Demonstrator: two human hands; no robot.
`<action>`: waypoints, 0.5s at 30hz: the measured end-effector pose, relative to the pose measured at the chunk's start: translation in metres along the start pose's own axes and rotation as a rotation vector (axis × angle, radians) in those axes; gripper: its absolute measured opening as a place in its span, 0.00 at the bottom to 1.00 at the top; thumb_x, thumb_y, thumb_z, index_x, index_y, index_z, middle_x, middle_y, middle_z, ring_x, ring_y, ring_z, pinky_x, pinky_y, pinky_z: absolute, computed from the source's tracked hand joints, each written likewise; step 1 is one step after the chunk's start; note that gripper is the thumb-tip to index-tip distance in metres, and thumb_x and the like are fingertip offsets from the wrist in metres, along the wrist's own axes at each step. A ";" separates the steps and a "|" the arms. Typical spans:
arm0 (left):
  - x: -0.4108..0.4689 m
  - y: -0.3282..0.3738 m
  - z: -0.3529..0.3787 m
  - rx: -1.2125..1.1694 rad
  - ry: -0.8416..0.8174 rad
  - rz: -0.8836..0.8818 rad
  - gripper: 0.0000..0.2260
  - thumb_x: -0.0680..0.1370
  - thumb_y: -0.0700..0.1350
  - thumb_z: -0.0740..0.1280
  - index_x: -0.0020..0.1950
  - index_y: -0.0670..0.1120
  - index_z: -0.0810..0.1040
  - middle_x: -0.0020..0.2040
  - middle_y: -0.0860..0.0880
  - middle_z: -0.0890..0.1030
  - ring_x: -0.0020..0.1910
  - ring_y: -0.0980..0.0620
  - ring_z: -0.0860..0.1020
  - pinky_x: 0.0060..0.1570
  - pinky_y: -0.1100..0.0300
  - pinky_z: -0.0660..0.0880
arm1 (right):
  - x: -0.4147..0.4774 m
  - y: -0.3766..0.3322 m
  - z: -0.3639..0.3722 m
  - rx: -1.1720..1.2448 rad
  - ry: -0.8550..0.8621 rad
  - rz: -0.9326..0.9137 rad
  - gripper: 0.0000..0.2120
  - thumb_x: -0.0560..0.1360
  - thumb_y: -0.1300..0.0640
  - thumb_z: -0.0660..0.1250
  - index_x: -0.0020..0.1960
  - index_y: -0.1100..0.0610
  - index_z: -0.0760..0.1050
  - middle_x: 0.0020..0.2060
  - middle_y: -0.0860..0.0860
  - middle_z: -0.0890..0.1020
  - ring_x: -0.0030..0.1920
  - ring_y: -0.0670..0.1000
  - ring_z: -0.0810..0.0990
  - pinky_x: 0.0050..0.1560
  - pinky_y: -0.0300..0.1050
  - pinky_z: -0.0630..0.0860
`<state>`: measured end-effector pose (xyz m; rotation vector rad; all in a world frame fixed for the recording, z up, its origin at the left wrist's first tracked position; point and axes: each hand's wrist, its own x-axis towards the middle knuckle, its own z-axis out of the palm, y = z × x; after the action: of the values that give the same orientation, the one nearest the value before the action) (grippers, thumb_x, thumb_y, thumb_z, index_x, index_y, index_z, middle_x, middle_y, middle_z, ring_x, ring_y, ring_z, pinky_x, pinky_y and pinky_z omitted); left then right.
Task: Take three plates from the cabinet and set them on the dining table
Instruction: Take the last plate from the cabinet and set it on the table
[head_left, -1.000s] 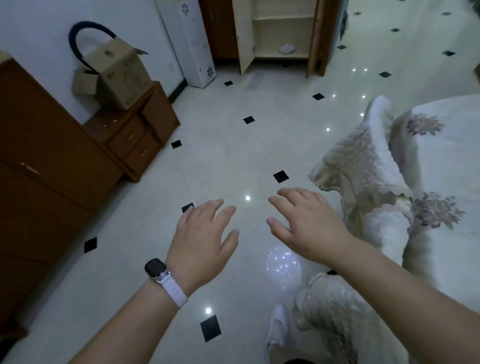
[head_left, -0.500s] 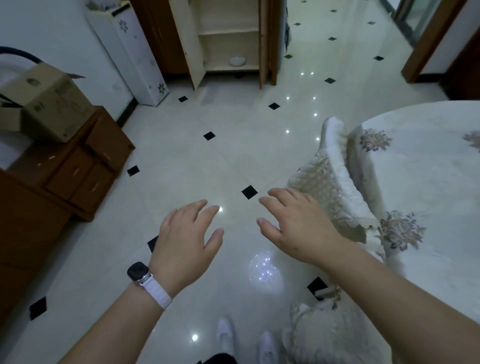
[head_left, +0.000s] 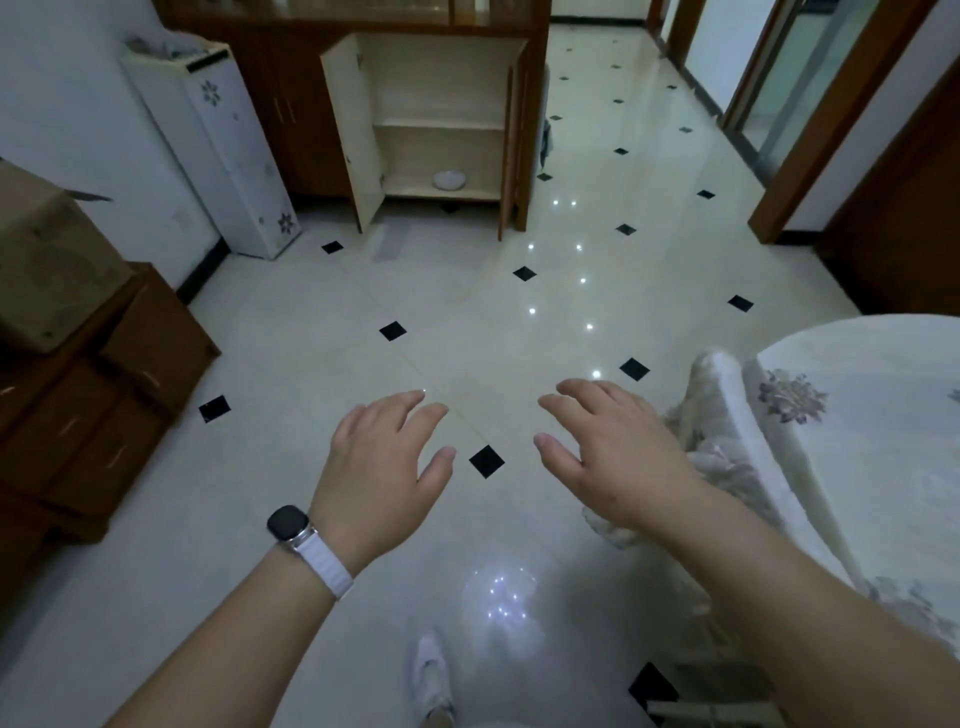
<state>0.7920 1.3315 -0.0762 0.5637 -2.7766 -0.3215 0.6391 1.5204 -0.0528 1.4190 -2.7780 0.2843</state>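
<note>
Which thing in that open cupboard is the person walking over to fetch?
Look at the brown cabinet on the far wall, doors open onto pale shelves. On its bottom shelf lies a small white round dish, the only thing in there.

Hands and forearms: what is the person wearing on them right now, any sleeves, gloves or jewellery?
Both forearms are bare, no sleeves or gloves in view. The left hand has a smartwatch at the wrist, dark square face on a white ribbed band. The right hand wears nothing visible.
</note>
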 end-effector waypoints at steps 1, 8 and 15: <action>0.015 -0.014 -0.004 -0.006 0.004 0.006 0.21 0.75 0.57 0.58 0.62 0.48 0.77 0.62 0.46 0.78 0.61 0.45 0.75 0.63 0.44 0.68 | 0.020 -0.005 -0.001 -0.013 0.011 -0.003 0.27 0.75 0.39 0.50 0.65 0.52 0.75 0.64 0.51 0.77 0.64 0.56 0.73 0.62 0.52 0.69; 0.106 -0.089 -0.017 -0.027 0.035 0.071 0.21 0.76 0.56 0.58 0.62 0.49 0.77 0.62 0.46 0.78 0.62 0.46 0.74 0.63 0.46 0.66 | 0.122 -0.032 -0.005 -0.020 0.072 0.021 0.26 0.76 0.40 0.52 0.64 0.53 0.75 0.62 0.51 0.78 0.62 0.56 0.75 0.60 0.51 0.70; 0.194 -0.120 -0.002 -0.047 0.038 0.094 0.20 0.76 0.56 0.59 0.62 0.48 0.78 0.62 0.45 0.78 0.61 0.45 0.74 0.63 0.46 0.67 | 0.211 -0.012 0.012 -0.005 0.041 0.030 0.24 0.76 0.41 0.55 0.62 0.54 0.77 0.59 0.54 0.80 0.59 0.58 0.77 0.57 0.52 0.72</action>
<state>0.6633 1.1439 -0.0615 0.4218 -2.7404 -0.3496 0.5250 1.3419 -0.0440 1.3549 -2.7673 0.3029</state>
